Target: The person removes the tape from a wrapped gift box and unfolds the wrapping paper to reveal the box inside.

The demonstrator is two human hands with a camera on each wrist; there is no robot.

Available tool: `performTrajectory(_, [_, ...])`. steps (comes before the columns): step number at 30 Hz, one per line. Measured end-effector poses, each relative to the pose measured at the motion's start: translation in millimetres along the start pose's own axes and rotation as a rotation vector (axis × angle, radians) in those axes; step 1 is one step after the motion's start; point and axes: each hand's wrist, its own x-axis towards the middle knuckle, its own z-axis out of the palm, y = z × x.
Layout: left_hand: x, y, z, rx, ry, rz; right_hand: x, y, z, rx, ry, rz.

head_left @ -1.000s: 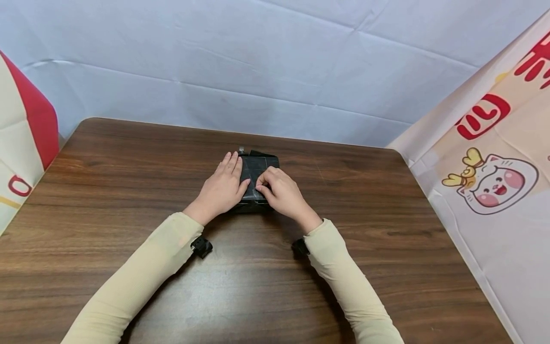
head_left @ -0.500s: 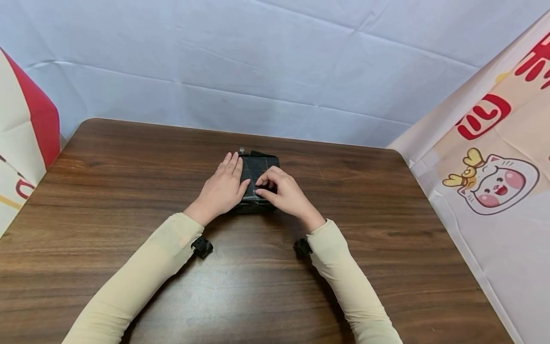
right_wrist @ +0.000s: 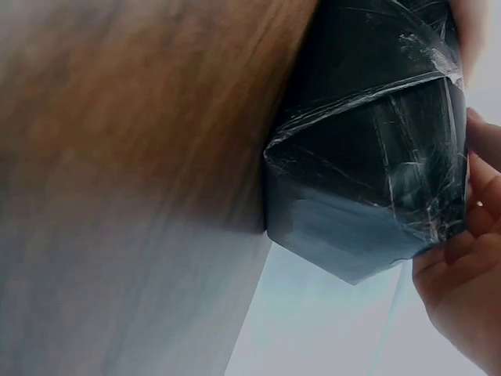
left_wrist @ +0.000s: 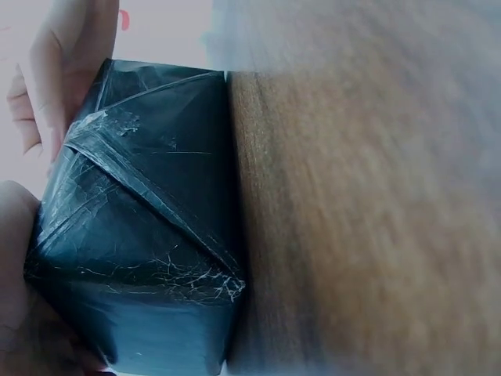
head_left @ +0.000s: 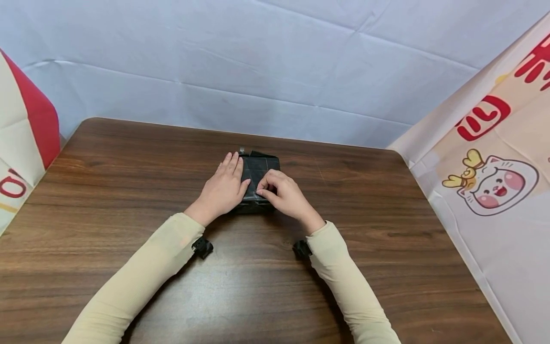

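One red-and-cream banner (head_left: 43,119) is seen at the far left, beside the brown wood-grain surface (head_left: 223,296). A pale sleeve (head_left: 137,282) is worn on the left arm, with a small black device (head_left: 202,248) worn at its cuff. The left hand (head_left: 220,191) is laid over the left part of a black wrapped package (head_left: 258,165), its fingers straight and close together, its thumb set apart and rested on the top. The package is placed on the surface, near the far edge, between the two hands; in the left wrist view, its end is seen folded in triangles, creased and marked with whitish scuffs. At the package's far side, a small grey piece (head_left: 242,150) is shown. By the right hand (head_left: 283,193), the near right part of the package's top is touched: the fingers are curled, and forefinger and thumb are brought together at the wrapping, but whether any of it is pinched between them cannot be told. Another black device (head_left: 302,249) is worn at the right cuff, beside a second pale sleeve (head_left: 350,286). Farthest right, a printed banner (head_left: 511,239) is hung, with a smiling cartoon animal (head_left: 500,184) and red characters (head_left: 483,118).
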Motion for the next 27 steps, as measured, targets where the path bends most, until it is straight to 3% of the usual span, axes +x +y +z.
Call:
performTrajectory(9, [-0.6,4.8,-1.2,0.087,-0.025,-0.021,-5,-1,-0.9,0.012,-0.012,-0.087])
performTrajectory(27, [-0.2,3.3,1.7,0.089,-0.024,-0.029,-16,-4,-5.0,0.108,-0.074,-0.153])
